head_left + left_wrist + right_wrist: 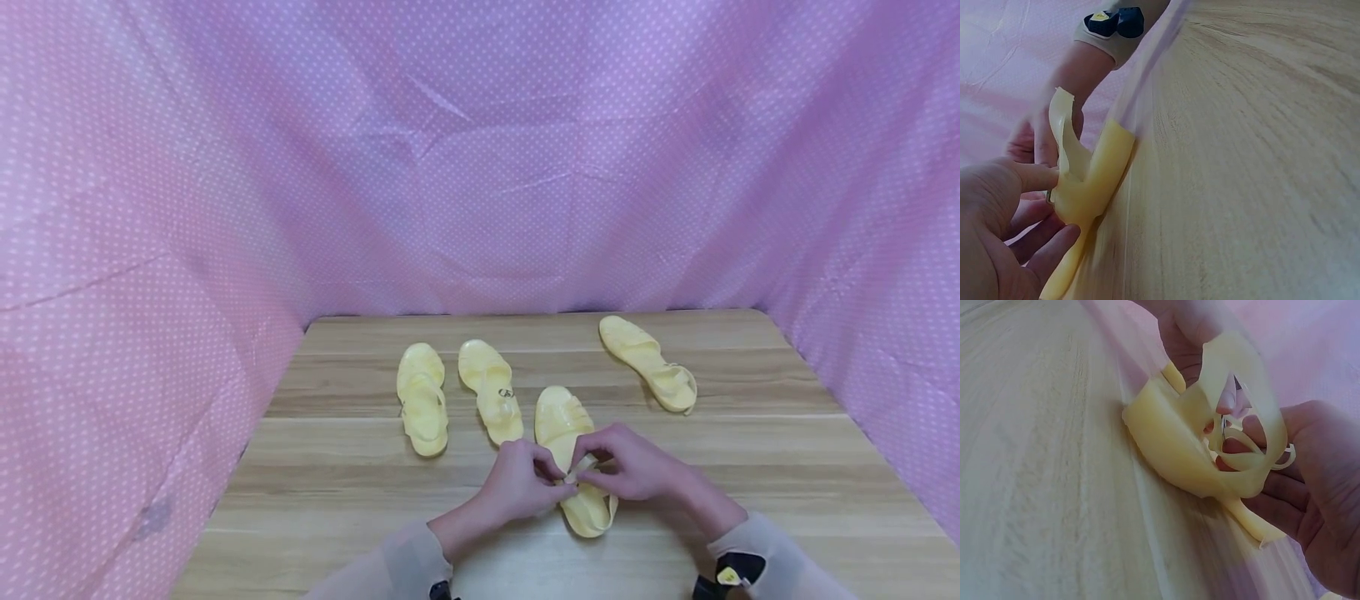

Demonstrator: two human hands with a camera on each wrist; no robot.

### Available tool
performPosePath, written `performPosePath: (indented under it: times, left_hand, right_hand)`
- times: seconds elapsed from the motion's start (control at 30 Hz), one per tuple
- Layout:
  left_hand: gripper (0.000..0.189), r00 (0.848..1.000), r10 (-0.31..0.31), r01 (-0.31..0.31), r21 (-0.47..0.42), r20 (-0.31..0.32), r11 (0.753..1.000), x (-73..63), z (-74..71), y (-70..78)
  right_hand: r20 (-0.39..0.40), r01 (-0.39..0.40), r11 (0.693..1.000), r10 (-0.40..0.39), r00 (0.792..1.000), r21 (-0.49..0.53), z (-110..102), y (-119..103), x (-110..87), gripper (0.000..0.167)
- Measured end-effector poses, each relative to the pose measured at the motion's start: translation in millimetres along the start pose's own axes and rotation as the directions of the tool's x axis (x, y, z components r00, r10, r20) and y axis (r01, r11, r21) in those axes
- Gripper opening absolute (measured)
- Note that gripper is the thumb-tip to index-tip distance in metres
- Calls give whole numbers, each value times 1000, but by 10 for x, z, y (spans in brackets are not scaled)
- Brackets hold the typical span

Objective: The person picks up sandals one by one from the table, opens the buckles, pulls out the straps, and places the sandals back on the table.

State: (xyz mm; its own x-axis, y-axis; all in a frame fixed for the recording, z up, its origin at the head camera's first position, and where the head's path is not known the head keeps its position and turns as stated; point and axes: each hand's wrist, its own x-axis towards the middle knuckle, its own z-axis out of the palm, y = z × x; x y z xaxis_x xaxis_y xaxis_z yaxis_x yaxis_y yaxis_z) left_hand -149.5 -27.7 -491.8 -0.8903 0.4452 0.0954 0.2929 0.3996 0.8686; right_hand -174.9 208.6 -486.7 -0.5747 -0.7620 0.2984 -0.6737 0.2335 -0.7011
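Note:
A pale yellow jelly sandal (557, 417) lies on the wooden table, toe pointing away from me. Both hands meet over its ankle strap (585, 467). From the left, my left hand (525, 479) pinches the strap near a small metal buckle (1224, 428). My right hand (630, 464) pinches the strap from the other side, thumb and forefinger together. In the right wrist view the strap (1244, 459) loops beside the raised heel part (1166, 437). Fingers partly hide the buckle, so whether the strap runs through it is unclear.
Two more yellow sandals, one at far left (423, 408) and one beside it (489, 383), lie on the wooden table (337, 492). Another sandal (645, 358) lies slanted at the back right. Pink dotted cloth (480, 167) hangs round the table.

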Motion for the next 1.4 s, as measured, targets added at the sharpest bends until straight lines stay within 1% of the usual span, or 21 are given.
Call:
performPosePath:
  times: [0.13, 0.3, 0.4, 0.57, 0.67, 0.87, 1.0, 1.1, 1.17, 1.23, 1.3, 1.4]
  left_hand:
    - [16, 1000, -12, 12, -4, 4, 1000, 0, 2, 0]
    - [16, 1000, -16, 16, -13, -4, 1000, 2, 14, -7]
    - [16, 1000, -13, 13, -13, -7, 1000, 6, 24, -11]
    - [17, 1000, 0, 0, 0, -9, 1000, 3, 25, 3]
    - [16, 1000, 5, -5, 8, -3, 1000, 5, 27, 11]
    - [15, 1000, -3, 3, 14, 1, 1000, -3, 14, 26]
    - [16, 1000, -12, 12, -8, 2, 1000, -16, -1, 24]
    - [16, 1000, -21, 21, -31, 9, 999, -18, -1, 21]
    - [17, 999, -30, 31, -44, 17, 999, -13, -4, 30]
    - [22, 999, -43, 44, -51, 18, 998, -13, -12, 45]
    - [32, 1000, -30, 30, -13, 5, 999, -16, -34, 71]
    - [48, 999, 28, -25, 92, -24, 995, -14, -77, 122]
  right_hand:
    - [3, -45, 997, 45, 999, 71, 2, 55, -45, 9]
    - [-4, -68, 991, 69, 998, 115, 15, 106, -69, 9]
    - [-16, -49, 994, 51, 999, 94, 18, 98, -64, 11]
    - [-34, 27, 1000, -27, 999, 13, 13, 36, -21, 18]
    - [-41, 39, 999, -39, 998, 0, 10, 27, -20, 22]
    - [-48, 3, 1000, -2, 999, 9, 2, 43, -41, 21]
    - [-65, -55, 998, 56, 996, 13, 12, 46, -38, 15]
    - [-76, -93, 995, 96, 992, 42, 17, 42, -46, 11]
    - [-87, -98, 994, 102, 991, 50, 18, 23, -43, 11]
    - [-91, -95, 995, 98, 991, 35, 26, -15, -21, 10]
    - [-91, -80, 997, 81, 993, 9, 42, -72, 26, 9]
    - [-77, -89, 996, 87, 993, -22, 57, -154, 96, 8]
